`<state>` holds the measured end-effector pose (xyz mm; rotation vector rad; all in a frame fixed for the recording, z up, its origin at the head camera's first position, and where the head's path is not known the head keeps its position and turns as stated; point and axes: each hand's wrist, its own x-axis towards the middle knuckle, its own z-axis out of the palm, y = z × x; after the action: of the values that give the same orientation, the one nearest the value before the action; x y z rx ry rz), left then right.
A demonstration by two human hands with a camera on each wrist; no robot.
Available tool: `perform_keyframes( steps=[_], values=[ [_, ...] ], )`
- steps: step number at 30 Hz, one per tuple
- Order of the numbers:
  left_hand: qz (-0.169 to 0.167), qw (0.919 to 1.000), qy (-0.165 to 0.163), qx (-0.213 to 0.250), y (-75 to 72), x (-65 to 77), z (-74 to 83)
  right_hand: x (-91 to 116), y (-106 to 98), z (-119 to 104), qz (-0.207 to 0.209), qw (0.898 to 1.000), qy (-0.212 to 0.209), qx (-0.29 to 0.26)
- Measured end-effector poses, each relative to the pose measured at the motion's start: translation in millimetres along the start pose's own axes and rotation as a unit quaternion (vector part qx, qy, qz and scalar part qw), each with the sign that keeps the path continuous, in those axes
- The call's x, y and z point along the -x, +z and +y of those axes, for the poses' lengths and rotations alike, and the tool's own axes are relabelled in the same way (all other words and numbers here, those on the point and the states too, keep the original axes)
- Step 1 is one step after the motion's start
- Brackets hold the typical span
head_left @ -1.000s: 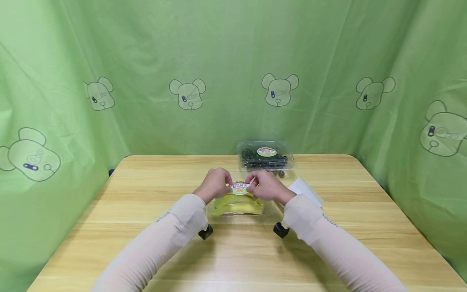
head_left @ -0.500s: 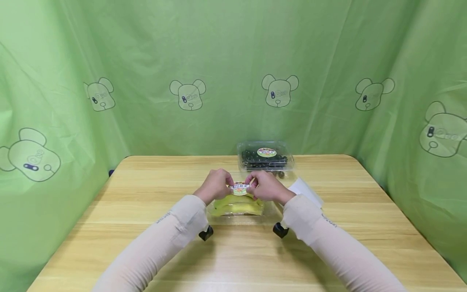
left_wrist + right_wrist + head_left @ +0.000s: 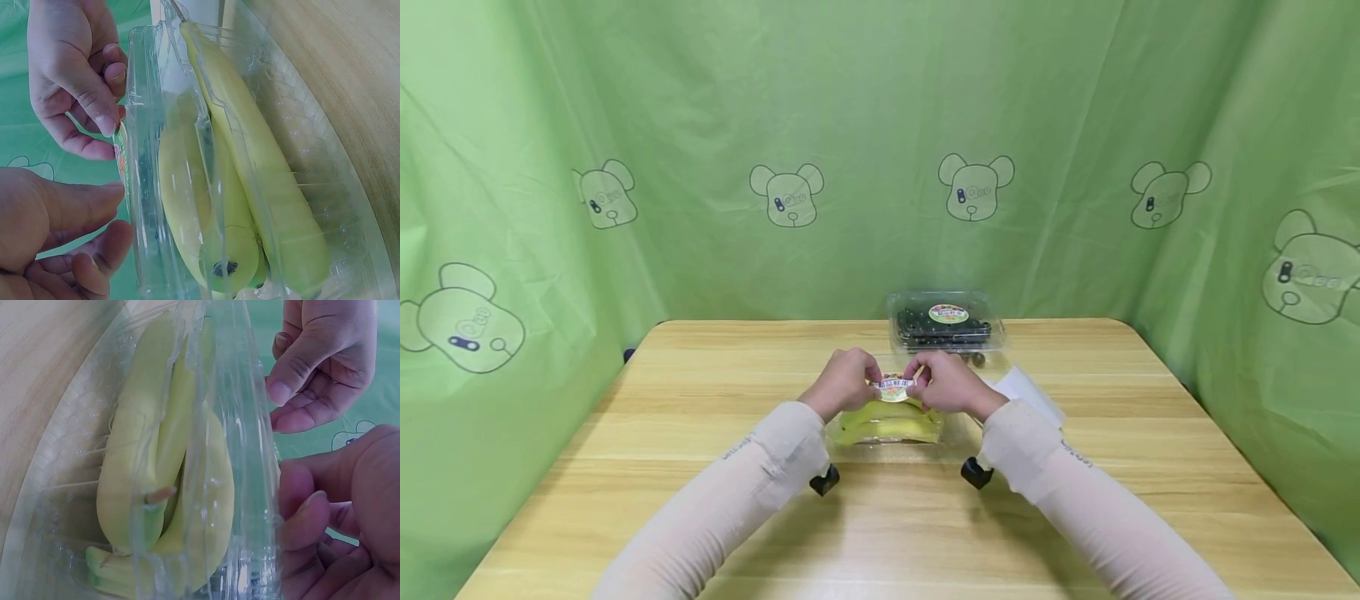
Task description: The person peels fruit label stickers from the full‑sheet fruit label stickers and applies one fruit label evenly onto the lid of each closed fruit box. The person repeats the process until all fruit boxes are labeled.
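An oval fruit sticker [image 3: 893, 388] with printed characters lies level at the lid of a clear plastic box [image 3: 140, 250]. Bananas [image 3: 134, 456] fill that box, which stands on the table. My left hand [image 3: 844, 385] pinches the sticker's left edge between thumb and forefinger. At its right edge, my right hand [image 3: 951, 383] pinches it the same way. From the left wrist view, the sticker shows edge-on against the lid's top; whether its whole underside touches the plastic I cannot tell.
Behind the hands stands a second clear box [image 3: 910, 342] of dark round fruit, with a similar oval label [image 3: 948, 313] on its lid. White paper [image 3: 1028, 395] lies right of my right hand. Green curtains [image 3: 880, 100] surround the wooden table [image 3: 700, 367].
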<state>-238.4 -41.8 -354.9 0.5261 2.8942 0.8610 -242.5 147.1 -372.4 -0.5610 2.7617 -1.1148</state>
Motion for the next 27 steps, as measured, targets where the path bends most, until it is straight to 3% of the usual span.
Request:
perform_keyframes(
  steps=[7,19,27],
  values=[
    [0.002,0.9999,0.012,-0.01,-0.1,-1.4,-1.8,-1.0,0.0,-0.9,0.011,1.0,-0.002,0.009],
    [0.037,0.9977,0.05,0.028,4.3,-3.0,-4.9,-2.7,2.4,0.1,0.067,0.994,-0.08,0.033],
    [0.048,0.9951,0.084,0.019,7.1,-3.9,-6.9,-4.1,4.0,0.1,0.072,0.993,-0.089,0.03]
  ],
)
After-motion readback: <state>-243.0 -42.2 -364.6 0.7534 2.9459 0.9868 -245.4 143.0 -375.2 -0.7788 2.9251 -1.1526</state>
